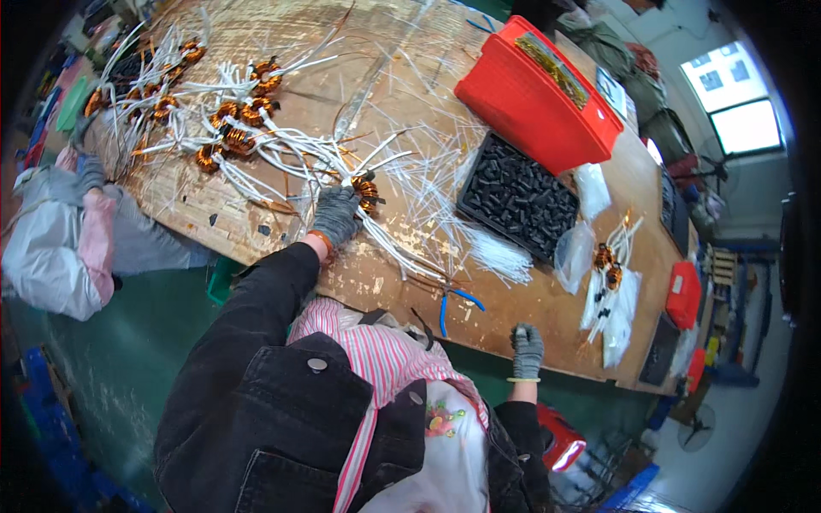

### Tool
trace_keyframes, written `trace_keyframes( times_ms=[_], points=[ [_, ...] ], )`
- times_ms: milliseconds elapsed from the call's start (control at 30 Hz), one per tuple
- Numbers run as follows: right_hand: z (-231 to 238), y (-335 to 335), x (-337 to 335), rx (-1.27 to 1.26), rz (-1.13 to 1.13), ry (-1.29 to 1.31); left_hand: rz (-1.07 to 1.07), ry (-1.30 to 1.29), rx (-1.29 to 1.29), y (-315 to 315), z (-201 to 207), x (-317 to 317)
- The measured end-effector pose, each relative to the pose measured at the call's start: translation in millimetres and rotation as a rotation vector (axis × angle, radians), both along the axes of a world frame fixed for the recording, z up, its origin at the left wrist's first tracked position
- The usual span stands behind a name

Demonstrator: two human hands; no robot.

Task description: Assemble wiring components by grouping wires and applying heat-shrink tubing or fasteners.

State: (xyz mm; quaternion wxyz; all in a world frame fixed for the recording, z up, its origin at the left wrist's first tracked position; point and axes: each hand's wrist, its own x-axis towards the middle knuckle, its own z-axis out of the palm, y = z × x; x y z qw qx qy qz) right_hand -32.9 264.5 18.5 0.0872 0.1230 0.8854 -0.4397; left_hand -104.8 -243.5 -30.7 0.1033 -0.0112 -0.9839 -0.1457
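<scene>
My left hand point(335, 215), in a grey knit glove, is closed round the white leads beside a copper-wound ring coil point(367, 193). The coil sits just past my fingers, with long white leads point(389, 244) trailing toward the table's front edge. Blue-handled pliers point(453, 306) lie open near that edge, between my hands. My right hand point(528, 349), gloved too, is curled at the table's front edge, to the right of the pliers. Whatever its fingers may hold is hidden.
More copper coils point(239, 139) with white leads are heaped at the far left. Thin white ties point(499, 255) lie scattered mid-table. A black tray point(463, 203) of small black parts and a red bin point(530, 107) stand right. A co-worker point(64, 235) is at the left.
</scene>
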Motion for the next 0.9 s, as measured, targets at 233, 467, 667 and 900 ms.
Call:
trace_keyframes(
  times_ms=[233,467,667,900],
  points=[
    [-13.9,-72.5,47.2,0.197,0.198,0.111,0.009,0.216,0.09,-4.6,124.2,9.0],
    [30.9,-222.0,14.1,-0.682,0.403,0.037,-0.272,0.1,0.139,-0.9,196.7,54.0],
    [84.5,-285.6,0.5,-0.97,0.262,0.143,-0.469,-0.333,0.022,4.8,174.8,69.3],
    [49.4,-283.0,5.4,-1.28,-0.181,-0.039,-0.237,-0.23,0.114,25.4,146.7,95.8]
  ],
)
